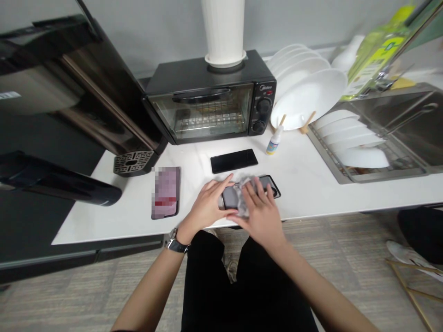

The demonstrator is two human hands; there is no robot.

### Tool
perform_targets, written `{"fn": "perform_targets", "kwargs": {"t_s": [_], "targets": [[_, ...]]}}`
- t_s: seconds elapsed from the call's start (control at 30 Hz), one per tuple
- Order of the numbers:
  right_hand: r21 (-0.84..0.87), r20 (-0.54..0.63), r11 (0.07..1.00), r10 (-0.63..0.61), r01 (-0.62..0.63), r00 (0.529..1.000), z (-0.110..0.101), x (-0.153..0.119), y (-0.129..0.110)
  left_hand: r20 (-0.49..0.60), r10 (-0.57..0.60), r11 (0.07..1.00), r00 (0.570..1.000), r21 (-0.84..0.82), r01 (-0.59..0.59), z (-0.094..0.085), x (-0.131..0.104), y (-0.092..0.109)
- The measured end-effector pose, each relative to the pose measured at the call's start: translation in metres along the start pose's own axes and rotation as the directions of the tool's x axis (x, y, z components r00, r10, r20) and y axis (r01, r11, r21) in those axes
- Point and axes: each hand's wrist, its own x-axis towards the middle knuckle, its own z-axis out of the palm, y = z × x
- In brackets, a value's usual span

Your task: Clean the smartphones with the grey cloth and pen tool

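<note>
The left hand (206, 203) grips what may be a phone case (230, 198); a crumpled wipe (242, 205) lies under the flattened right hand (261, 212).

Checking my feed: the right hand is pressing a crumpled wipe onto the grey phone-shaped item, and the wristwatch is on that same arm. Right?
Not quite: the head view shows the wristwatch on the other arm, behind the left hand. The right hand is indeed pressing the crumpled wipe onto the grey phone-shaped item.
</note>
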Motion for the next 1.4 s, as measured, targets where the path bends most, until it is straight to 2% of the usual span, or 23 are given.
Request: {"fn": "perform_targets", "kwargs": {"t_s": [0.07,0.13,0.23,0.3,0.33,0.37,0.43,0.53,0.6,0.67,0.73,0.8,0.83,0.87,0.93,1.03,1.1,1.13,1.2,1.3,1.4], "targets": [[0.096,0.041,0.993,-0.078,0.074,0.996,0.008,0.005,-0.023,-0.007,0.007,1.0,1.0,0.024,-0.007,0.0,-0.001,-0.001],[0.133,0.079,0.985,-0.118,0.107,0.99,0.002,0.002,-0.02,-0.003,0.005,1.0,1.0,0.031,-0.005,-0.001,-0.002,-0.001],[0.043,0.1,0.997,-0.072,0.068,0.992,-0.024,-0.012,0.023,0.013,-0.012,1.0,1.0,0.006,0.011,-0.001,-0.001,0.0],[-0.066,0.042,0.998,0.014,-0.011,0.999,-0.035,-0.018,0.049,0.017,-0.016,1.0,1.0,-0.003,0.016,-0.001,0.0,0.001],[-0.106,0.009,0.993,0.052,-0.051,0.999,-0.036,-0.018,0.054,0.015,-0.016,1.0,1.0,-0.002,0.016,0.0,0.001,0.001],[-0.129,-0.023,0.988,0.08,-0.083,0.996,-0.033,-0.016,0.053,0.015,-0.015,1.0,1.0,-0.001,0.015,0.0,0.001,0.002],[-0.107,-0.045,0.991,0.082,-0.086,0.996,-0.018,-0.008,0.029,0.014,-0.008,1.0,1.0,0.008,0.008,0.001,0.001,0.001],[0.046,-0.005,0.998,-0.035,0.035,0.999,0.004,0.003,-0.019,0.007,-0.013,0.999,1.0,0.035,0.013,0.002,0.0,0.0],[0.122,0.048,0.989,-0.095,0.089,0.994,0.004,0.003,-0.029,0.003,-0.021,0.999,1.0,0.038,0.021,0.001,-0.001,0.0],[0.125,0.1,0.988,-0.108,0.095,0.989,-0.009,-0.004,-0.009,0.004,-0.015,1.0,1.0,0.018,0.015,0.0,-0.002,0.0],[0.06,0.116,0.996,-0.073,0.066,0.991,-0.028,-0.013,0.026,0.007,-0.009,1.0,1.0,-0.002,0.009,-0.001,-0.001,0.001],[-0.046,0.053,0.999,0.014,-0.011,0.998,-0.04,-0.017,0.055,0.007,-0.011,1.0,1.0,-0.004,0.011,0.0,0.0,0.001],[-0.084,0.019,0.995,0.053,-0.052,0.998,-0.041,-0.016,0.061,0.007,-0.013,1.0,1.0,-0.002,0.013,0.0,0.001,0.001],[-0.102,-0.011,0.991,0.083,-0.083,0.997,-0.038,-0.014,0.059,0.006,-0.013,1.0,1.0,-0.001,0.013,0.0,0.001,0.001],[-0.069,-0.019,0.994,0.079,-0.08,0.997,-0.024,-0.006,0.039,0.001,-0.014,1.0,1.0,0.0,0.014,0.001,0.001,0.001],[0.086,0.037,0.994,-0.071,0.067,0.997,-0.003,0.002,-0.004,0.0,-0.019,1.0,1.0,0.008,0.019,0.001,0.0,0.002],[0.149,0.069,0.979,-0.15,0.139,0.986,-0.002,0.001,-0.011,0.001,-0.025,1.0,1.0,0.007,0.025,0.0,-0.001,0.002],[0.145,0.076,0.978,-0.16,0.148,0.984,-0.006,-0.001,-0.005,0.003,-0.029,1.0,1.0,0.002,0.029,0.0,-0.001,0.003],[0.076,0.061,0.989,-0.128,0.123,0.99,-0.02,-0.007,0.023,0.009,-0.036,0.999,0.999,-0.01,0.036,-0.001,-0.001,0.004],[-0.058,-0.034,0.998,-0.034,0.032,0.999,-0.039,-0.014,0.07,0.025,-0.043,0.999,0.999,-0.011,0.043,-0.002,0.0,0.005],[-0.038,-0.059,0.999,-0.029,0.026,0.998,-0.041,-0.013,0.089,0.019,-0.058,0.998,0.998,-0.006,0.058,-0.004,0.001,0.006]]}}
